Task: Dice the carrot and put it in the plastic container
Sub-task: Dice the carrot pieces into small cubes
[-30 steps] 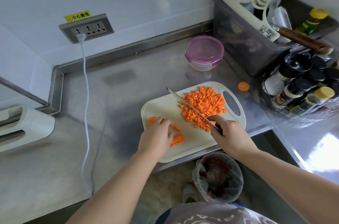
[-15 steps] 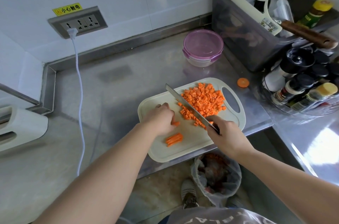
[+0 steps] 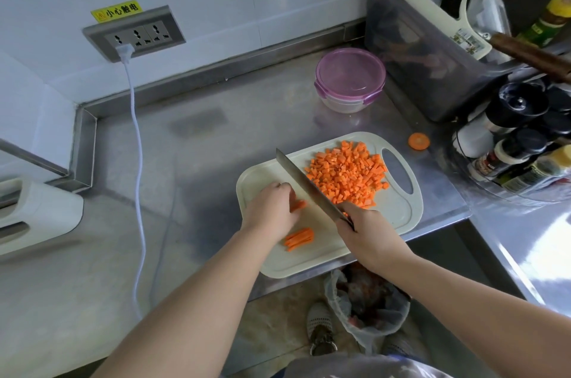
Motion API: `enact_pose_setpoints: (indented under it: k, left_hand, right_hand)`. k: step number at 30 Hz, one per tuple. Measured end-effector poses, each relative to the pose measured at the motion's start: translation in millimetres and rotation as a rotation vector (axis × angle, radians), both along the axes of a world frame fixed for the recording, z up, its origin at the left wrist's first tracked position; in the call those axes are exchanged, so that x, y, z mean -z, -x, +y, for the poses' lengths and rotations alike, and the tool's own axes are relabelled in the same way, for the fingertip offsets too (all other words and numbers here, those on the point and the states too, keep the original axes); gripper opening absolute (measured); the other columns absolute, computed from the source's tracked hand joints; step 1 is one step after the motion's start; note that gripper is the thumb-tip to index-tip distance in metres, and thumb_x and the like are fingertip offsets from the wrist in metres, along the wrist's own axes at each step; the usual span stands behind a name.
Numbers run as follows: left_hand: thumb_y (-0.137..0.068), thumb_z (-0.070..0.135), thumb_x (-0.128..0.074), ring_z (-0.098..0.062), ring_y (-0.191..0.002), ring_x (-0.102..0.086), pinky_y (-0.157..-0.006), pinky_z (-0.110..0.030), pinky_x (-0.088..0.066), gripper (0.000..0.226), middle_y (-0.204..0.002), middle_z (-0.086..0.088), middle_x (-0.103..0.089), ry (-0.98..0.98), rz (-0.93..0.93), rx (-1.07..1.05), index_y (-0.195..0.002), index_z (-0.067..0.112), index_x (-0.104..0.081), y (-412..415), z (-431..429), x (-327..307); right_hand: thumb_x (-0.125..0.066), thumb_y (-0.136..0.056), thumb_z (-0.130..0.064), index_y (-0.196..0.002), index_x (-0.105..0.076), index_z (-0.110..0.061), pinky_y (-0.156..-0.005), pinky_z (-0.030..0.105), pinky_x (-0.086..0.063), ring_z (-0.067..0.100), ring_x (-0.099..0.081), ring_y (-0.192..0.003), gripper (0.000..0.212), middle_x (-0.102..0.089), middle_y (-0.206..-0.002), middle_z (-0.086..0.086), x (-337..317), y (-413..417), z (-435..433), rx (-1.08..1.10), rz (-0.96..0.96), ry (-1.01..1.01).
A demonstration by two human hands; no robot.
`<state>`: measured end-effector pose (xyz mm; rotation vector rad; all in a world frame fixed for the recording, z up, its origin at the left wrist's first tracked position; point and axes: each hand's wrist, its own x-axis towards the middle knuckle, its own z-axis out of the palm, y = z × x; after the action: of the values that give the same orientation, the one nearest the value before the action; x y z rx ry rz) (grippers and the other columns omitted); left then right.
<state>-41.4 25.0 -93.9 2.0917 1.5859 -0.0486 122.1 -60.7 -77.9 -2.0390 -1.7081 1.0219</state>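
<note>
Left hand (image 3: 272,210): palm down, fingers curled, tips holding carrot sticks (image 3: 299,205) in place.
Left forearm: bare, runs from the lower left up to the wrist.
Right hand (image 3: 366,234): knuckles up, fingers wrapped round the knife (image 3: 304,181) handle, blade pointing up-left.
Right forearm: bare, enters from the lower right.
Hands near each other, apart.

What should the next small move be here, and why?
Probably bring the knife down across the carrot sticks held by the left hand: the right hand holds the blade right beside them, they are undiced, and a second bundle waits on the cutting board.
</note>
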Motion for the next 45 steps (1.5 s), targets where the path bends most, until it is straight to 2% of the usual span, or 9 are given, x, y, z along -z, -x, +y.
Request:
enact_pose_setpoints:
  k: [3,6,12,19,23,27,39,45]
  left_hand:
    - [-0.088,0.025,-0.059,-0.023,-0.097,-0.059,-0.082,-0.038,-0.051,0.018,-0.11,-0.003,-0.059,-0.025,0.0,-0.028,-0.102,0.013,-0.059,-2.2,-4.8,0.6]
    - [-0.088,0.023,-0.059,-0.023,-0.094,-0.06,-0.079,-0.039,-0.052,0.016,-0.107,-0.004,-0.06,-0.047,-0.007,-0.052,-0.1,0.013,-0.059,-2.7,-7.6,2.3]
    - [-0.088,0.021,-0.06,-0.022,-0.091,-0.061,-0.073,-0.035,-0.051,0.013,-0.103,-0.003,-0.063,-0.079,-0.041,-0.095,-0.098,0.013,-0.062,-7.1,-9.2,5.0]
    - [-0.089,0.023,-0.062,-0.02,-0.094,-0.063,-0.078,-0.034,-0.051,0.013,-0.103,-0.001,-0.069,-0.051,-0.119,-0.182,-0.1,0.016,-0.066,-5.6,-10.9,7.5]
    - [-0.091,0.034,-0.061,-0.021,-0.093,-0.064,-0.079,-0.035,-0.052,0.021,-0.1,-0.002,-0.07,-0.04,-0.154,-0.228,-0.099,0.015,-0.068,-6.7,-12.6,6.1]
    - [-0.089,0.027,-0.061,-0.023,-0.092,-0.064,-0.078,-0.037,-0.053,0.018,-0.098,-0.003,-0.07,-0.045,-0.119,-0.242,-0.099,0.015,-0.067,-7.6,-13.2,5.5]
    - [-0.091,0.024,-0.059,-0.022,-0.094,-0.064,-0.074,-0.034,-0.052,0.016,-0.104,-0.002,-0.069,-0.074,-0.102,-0.2,-0.104,0.017,-0.064,-7.4,-14.5,3.5]
    - [-0.091,0.023,-0.059,-0.023,-0.093,-0.064,-0.077,-0.036,-0.053,0.016,-0.103,-0.003,-0.069,-0.067,-0.107,-0.191,-0.103,0.015,-0.066,-7.3,-14.5,3.9]
  right_hand:
    - [-0.038,-0.099,-0.021,-0.121,-0.053,-0.018,-0.062,0.034,-0.044,0.021,-0.054,-0.067,0.027,-0.056,-0.073,0.001,-0.2,8.1,0.3,-0.03,-0.037,0.05]
    - [-0.035,-0.1,-0.022,-0.128,-0.049,-0.02,-0.07,0.037,-0.05,0.027,-0.059,-0.079,0.032,-0.059,-0.083,0.004,-0.7,13.5,-0.6,-0.026,-0.066,0.074]
    - [-0.034,-0.101,-0.023,-0.119,-0.05,-0.015,-0.065,0.037,-0.047,0.025,-0.055,-0.073,0.025,-0.053,-0.076,0.002,-0.3,15.4,4.3,-0.06,-0.115,0.094]
    - [-0.031,-0.102,-0.025,-0.11,-0.05,-0.013,-0.074,0.043,-0.052,0.028,-0.059,-0.081,0.024,-0.06,-0.088,0.007,-6.3,13.2,8.3,-0.138,-0.16,0.084]
    - [-0.033,-0.101,-0.022,-0.119,-0.049,-0.013,-0.07,0.042,-0.052,0.029,-0.06,-0.079,0.026,-0.062,-0.088,0.008,-8.6,15.7,2.0,-0.136,-0.153,-0.007]
    - [-0.032,-0.102,-0.024,-0.128,-0.046,-0.018,-0.074,0.043,-0.053,0.03,-0.063,-0.083,0.03,-0.065,-0.093,0.007,-7.9,19.3,-1.6,-0.152,-0.178,0.018]
    - [-0.032,-0.101,-0.024,-0.114,-0.05,-0.016,-0.075,0.044,-0.053,0.027,-0.062,-0.08,0.024,-0.063,-0.088,0.005,-7.6,15.6,-1.3,-0.168,-0.205,0.043]
    - [-0.032,-0.102,-0.024,-0.115,-0.05,-0.018,-0.072,0.04,-0.052,0.025,-0.061,-0.079,0.023,-0.061,-0.087,0.004,-9.0,14.3,-3.1,-0.165,-0.199,0.039]
